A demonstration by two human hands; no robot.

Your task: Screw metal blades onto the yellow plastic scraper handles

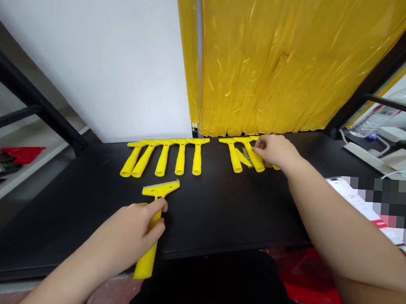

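My left hand (142,226) is closed around the handle of a yellow scraper (145,261), its wide bladed head pointing away from me above the black table (199,212). At the back right, my right hand (274,150) reaches in among more yellow scrapers (236,161). Its fingers are bent together over some small metallic and yellow pieces (246,157); what they grip, if anything, is hidden. Farther left, several yellow scrapers (180,159) lie side by side in a row, handles toward me.
A white panel (101,57) and a yellow plastic sheet (265,59) stand behind the table. Black frame bars (36,94) rise at both sides. To the right are a phone-like screen (356,199), a clear bottle (382,113) and white cables.
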